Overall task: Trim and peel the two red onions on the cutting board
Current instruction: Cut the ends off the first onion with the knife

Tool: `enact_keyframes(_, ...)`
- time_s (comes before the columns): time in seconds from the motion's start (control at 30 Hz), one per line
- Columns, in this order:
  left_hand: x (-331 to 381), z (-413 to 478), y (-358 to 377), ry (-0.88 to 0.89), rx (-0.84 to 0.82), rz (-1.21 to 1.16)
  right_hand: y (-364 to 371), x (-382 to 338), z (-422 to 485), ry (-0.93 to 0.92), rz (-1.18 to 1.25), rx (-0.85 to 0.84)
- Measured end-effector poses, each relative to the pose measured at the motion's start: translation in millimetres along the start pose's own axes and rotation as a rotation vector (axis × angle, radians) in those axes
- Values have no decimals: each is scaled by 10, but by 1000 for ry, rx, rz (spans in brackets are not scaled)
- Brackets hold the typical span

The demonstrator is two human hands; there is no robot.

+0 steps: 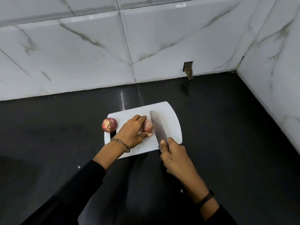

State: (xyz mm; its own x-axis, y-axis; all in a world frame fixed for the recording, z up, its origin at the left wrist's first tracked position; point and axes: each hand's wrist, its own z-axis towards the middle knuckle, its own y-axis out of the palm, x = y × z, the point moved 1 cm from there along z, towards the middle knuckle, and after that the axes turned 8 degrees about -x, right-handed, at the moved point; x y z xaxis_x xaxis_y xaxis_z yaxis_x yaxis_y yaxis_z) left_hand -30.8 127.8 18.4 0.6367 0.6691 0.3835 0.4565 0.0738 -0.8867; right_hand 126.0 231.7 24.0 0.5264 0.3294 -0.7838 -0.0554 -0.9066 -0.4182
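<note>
A white cutting board [172, 124] lies on the black counter. On its middle, my left hand [132, 132] grips a red onion [147, 125], fingers over the top and thumb at the front. My right hand [173, 157] holds a knife [158, 127] by the handle, thumb on the blade's base. The blade lies against the onion's right end, its tip pointing away from me. A second red onion [109, 125] sits at the board's left edge, root end facing up, untouched.
The black counter [227, 127] spreads around the board. Marble-tiled walls [97, 54] close off the back and the right side. A small hole with a brown stain [189, 70] marks the back wall near the counter.
</note>
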Motion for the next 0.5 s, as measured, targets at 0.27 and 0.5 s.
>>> enact_keyframes(0.27, 64, 75, -39, -40, -79, 62, -80, -98, 4, 38, -139, -55)
enact_keyframes(0.5, 38, 57, -68, -31, -39, 36, -98, -131, -23, 59, -105, -59)
